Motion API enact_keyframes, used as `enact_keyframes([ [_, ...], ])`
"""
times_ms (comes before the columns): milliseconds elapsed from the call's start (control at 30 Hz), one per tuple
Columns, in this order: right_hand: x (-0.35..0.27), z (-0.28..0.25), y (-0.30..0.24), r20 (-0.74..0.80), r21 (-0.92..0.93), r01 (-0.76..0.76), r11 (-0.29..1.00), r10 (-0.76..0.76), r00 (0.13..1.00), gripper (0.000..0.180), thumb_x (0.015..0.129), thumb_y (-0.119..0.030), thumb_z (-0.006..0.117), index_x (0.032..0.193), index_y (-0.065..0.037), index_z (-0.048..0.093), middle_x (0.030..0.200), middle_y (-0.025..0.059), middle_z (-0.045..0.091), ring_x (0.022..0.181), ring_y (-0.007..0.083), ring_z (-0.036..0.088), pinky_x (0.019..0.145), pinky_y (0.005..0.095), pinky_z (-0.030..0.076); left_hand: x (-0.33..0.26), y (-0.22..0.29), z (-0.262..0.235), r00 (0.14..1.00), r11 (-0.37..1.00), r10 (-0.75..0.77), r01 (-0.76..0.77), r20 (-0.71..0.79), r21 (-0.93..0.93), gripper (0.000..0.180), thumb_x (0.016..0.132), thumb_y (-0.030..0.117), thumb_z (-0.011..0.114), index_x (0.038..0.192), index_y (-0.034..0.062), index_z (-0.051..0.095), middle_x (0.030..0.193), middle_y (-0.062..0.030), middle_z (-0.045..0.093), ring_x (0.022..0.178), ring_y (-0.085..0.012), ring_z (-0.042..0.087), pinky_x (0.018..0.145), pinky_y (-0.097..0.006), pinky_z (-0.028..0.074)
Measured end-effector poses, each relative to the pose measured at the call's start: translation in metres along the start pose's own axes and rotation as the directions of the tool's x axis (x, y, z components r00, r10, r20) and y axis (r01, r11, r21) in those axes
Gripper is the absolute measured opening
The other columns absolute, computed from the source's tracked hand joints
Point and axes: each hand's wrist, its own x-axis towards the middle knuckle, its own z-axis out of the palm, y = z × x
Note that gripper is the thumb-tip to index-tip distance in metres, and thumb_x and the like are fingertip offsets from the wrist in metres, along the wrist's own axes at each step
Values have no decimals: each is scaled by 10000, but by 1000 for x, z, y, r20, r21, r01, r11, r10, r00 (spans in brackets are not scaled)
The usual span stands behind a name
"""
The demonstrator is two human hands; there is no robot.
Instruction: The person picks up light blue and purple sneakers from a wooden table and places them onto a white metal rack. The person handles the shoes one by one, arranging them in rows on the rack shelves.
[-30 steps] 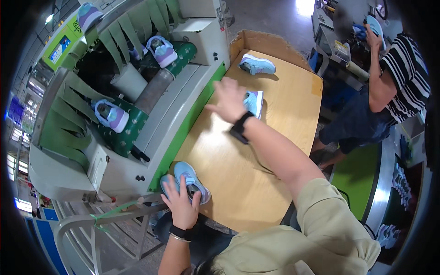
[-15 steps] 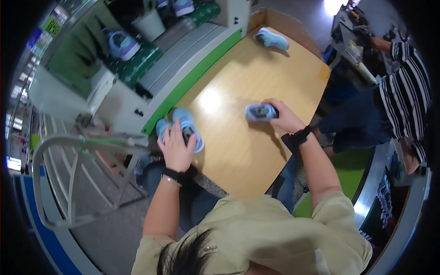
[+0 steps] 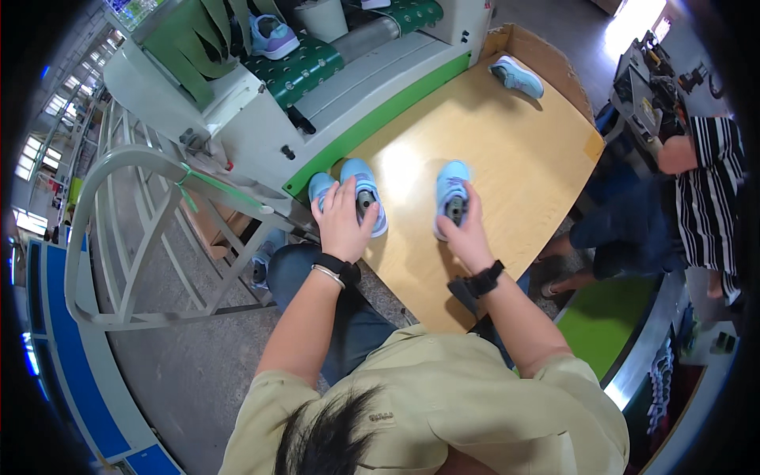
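The right hand [image 3: 469, 237] holds a blue shoe [image 3: 452, 184] around its heel; the left hand [image 3: 345, 227] spreads over two more shoes [image 3: 359, 173] on the tabletop [image 3: 514, 158], its grip unclear.

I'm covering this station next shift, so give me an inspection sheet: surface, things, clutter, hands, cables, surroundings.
Surface: wood-look tabletop, with glare.
Things: two blue shoes side by side at left; third shoe, toe pointing away; far shoe on its side.
Clutter: cardboard edging at the far end.
Left hand: over the two shoes; grip unclear.
Right hand: holds the third shoe near its opening.
Cables: nothing seen.
Surroundings: machine with green belt; metal rack at left; person in striped top at right.
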Motion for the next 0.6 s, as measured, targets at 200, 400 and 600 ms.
enact_keyframes([
  [200,37,78,-8,222,259,77,963,-136,965,881,837,-98,709,1569,-2,228,1525,277,340,1451,396,339,1195,424,310,-2,-20,12,858,933,-247,86,-451,-348,645,997,388,580,1485,-5,426,1467,-242,491,1421,-382,392,1197,-507,225],
  [400,38,47,-9,372,536,-187,823,-31,928,758,966,-148,703,1562,-8,256,1503,195,432,1399,271,443,1155,399,377,-17,-25,25,729,182,-634,465,257,-867,756,1088,449,420,1590,-64,181,1637,-229,275,1504,-331,301,1219,-370,238],
  [600,74,-10,-10,166,218,-7,976,-30,986,502,965,-178,700,1401,-5,522,1420,180,549,1296,291,545,1088,387,439,-29,3,54,779,480,-617,482,108,-733,739,1108,445,368,1610,-33,111,1656,-213,228,1523,-307,252,1228,-373,212],
])
